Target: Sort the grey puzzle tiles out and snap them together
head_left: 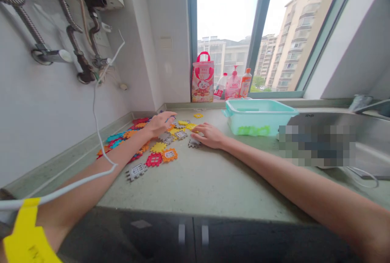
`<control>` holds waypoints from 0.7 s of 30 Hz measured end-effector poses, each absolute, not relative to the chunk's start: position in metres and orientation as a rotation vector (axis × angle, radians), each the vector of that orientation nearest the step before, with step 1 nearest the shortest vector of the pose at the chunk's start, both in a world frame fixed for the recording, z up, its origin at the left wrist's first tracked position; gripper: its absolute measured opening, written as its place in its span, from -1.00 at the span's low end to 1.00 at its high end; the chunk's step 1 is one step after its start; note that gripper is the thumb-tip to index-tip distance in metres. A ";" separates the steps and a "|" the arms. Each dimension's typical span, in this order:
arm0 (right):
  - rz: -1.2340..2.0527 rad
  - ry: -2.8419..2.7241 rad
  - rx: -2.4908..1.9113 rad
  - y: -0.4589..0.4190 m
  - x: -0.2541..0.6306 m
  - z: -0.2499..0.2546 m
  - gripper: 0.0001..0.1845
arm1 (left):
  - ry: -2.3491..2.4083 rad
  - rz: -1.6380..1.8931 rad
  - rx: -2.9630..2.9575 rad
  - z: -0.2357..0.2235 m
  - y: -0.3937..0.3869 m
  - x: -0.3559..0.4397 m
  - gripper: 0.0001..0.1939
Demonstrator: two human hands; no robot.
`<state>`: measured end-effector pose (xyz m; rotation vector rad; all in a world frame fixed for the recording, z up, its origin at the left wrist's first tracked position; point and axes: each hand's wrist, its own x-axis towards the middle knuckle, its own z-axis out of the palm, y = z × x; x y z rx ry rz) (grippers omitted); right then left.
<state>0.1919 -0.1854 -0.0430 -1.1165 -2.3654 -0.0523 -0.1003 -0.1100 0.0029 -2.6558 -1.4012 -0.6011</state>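
1. Here, far on the left, a white cord [96, 104] hangs down the wall and runs over my left arm.
2. Next come the toy tiles [143, 141]. They lie in a flat pile on the counter [207, 182], near the wall. They are red, orange, yellow, blue and grey, with bumpy edges like little gears.
3. My left hand [160, 124] rests on top of the pile at the far end. My fingers are stretched out flat, and I cannot tell if anything is tucked under them.
4. A grey tile [136, 171], a red tile [154, 160] and an orange tile [170, 155] lie by themselves at the near edge of the pile, close to my left arm.
5. My right hand [210, 135] lies palm down on the counter, just right of the pile. My fingers are a bit curled and touch a small grey piece [193, 143]. I am not pinching it.
6. I think the tiles are thin, light, hard plastic. They will not bend or break easily. They lie so flat that I should slide a fingertip under a bumpy edge, then pinch with thumb and finger. They may skid on the smooth counter.
7. Further right sits a light green tub [258, 117], well apart from my hands. Behind it, bottles [234, 85] and a pink bag [202, 78] stand by the window.
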 end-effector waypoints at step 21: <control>-0.070 -2.401 -1.278 -0.172 0.208 -0.051 -0.46 | -1.696 0.103 -2.221 0.004 -0.096 -0.131 -0.53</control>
